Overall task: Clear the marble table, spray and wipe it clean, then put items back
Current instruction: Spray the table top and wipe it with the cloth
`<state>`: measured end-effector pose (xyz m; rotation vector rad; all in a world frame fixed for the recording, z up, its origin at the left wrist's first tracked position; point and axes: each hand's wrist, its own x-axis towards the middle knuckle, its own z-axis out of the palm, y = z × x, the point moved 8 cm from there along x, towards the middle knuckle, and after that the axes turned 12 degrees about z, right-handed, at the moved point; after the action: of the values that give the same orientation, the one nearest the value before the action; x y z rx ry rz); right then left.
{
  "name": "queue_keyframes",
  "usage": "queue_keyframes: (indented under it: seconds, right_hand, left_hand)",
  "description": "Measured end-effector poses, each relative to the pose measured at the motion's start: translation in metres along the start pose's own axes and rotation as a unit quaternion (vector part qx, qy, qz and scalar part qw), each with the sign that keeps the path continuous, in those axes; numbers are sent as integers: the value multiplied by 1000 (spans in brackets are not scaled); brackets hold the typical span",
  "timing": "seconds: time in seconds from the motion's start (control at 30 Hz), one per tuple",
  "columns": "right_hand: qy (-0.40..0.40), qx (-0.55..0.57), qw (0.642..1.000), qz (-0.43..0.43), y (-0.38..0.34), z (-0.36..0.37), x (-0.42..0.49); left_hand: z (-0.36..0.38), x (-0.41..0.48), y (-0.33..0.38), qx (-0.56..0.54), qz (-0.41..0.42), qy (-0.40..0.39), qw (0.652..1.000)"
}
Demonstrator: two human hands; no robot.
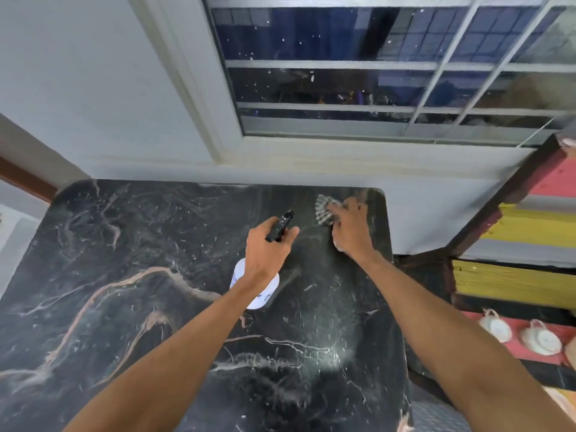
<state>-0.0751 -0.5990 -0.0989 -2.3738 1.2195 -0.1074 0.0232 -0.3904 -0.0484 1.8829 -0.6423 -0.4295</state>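
The cloth (322,208) is pressed onto the table (124,275) right of centre under the spread fingers of the right hand (350,227); the spray bottle (260,299) is gripped at its neck by the left hand (265,247), at centre; wiping is best done in overlapping strokes from that far corner toward the near edge, with even pressure and the bottle held clear; the lower frame is filled by the table; its black marble is veined pink and white, with a misted sheen at lower centre.
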Motion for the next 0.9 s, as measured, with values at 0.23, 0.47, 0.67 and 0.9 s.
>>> queue_keyframes:
  seconds: [0.23,0.47,0.67,0.9]
  right_hand:
    - [-13,7,994,112,-11,4,14]
    - [-5,57,994,91,-67,32,-9]
    - [-61,30,996,-65,-172,89,-63]
    - [-23,48,998,24,-267,134,-72]
  left_hand:
    - [-54,-26,-26,28,-49,69,996]
    - [-117,-41,-59,85,-110,109,984]
    - [-182,-47,-87,80,-151,142,975]
    - [-288,-30,-132,76,-156,138,975]
